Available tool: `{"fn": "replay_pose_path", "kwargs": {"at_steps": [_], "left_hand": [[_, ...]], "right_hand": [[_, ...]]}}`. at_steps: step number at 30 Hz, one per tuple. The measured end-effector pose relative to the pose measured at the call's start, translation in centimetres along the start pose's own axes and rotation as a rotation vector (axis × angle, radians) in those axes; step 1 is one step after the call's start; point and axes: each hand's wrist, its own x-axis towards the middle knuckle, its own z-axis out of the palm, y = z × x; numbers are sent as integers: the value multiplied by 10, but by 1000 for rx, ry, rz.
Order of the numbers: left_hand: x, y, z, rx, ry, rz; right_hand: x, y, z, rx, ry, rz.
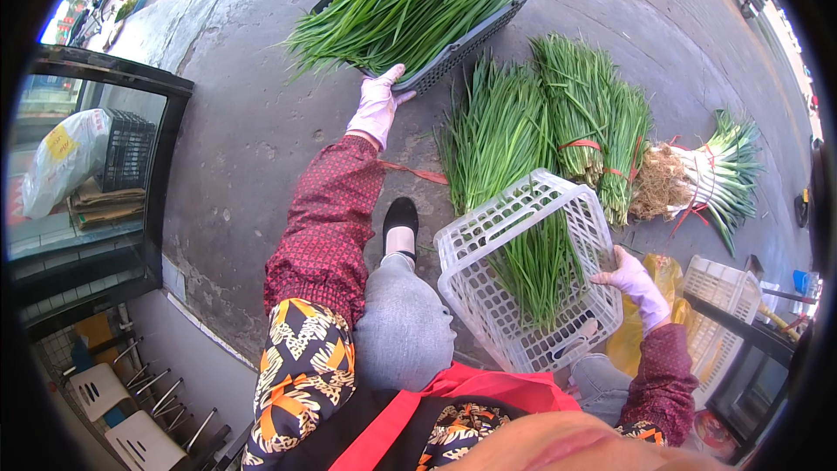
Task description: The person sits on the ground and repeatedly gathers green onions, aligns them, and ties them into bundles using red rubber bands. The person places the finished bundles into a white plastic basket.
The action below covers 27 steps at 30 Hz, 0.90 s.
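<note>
My left hand (380,104), in a thin pale glove, grips the near corner of a dark grey plastic basket (451,55). Long green garlic chives (405,6) fill that basket and hang over its left end. In my gloved right hand (633,281) is the right side of a white perforated plastic basket (451,255), which is tilted before my legs. Some chives (546,275) show inside it. Just beyond lies a loose pile of chives (500,131) on the concrete floor, partly covered by the white basket.
Chive bundles (575,104) tied with red bands lie right of the pile, beside tied scallions (709,167) with roots. A red strip (415,172) lies near my shoe (400,222). A yellow plastic bag (654,301) and a cream crate (719,288) stand right. A black-framed glass door (160,176) is left.
</note>
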Motion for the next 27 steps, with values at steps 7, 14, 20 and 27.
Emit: {"fn": "replay_pose_path", "kwargs": {"at_steps": [7, 14, 20, 27], "left_hand": [[-151, -24, 43, 786, -654, -780], [-219, -5, 74, 996, -908, -14], [-210, 76, 40, 715, -401, -64], [-260, 185, -118, 413, -163, 135]], "right_hand": [[-2, 13, 8, 53, 207, -118], [-87, -158, -64, -377, 323, -143], [-116, -309, -54, -635, 1072, -1100], [-119, -235, -8, -246, 961, -1137]]}}
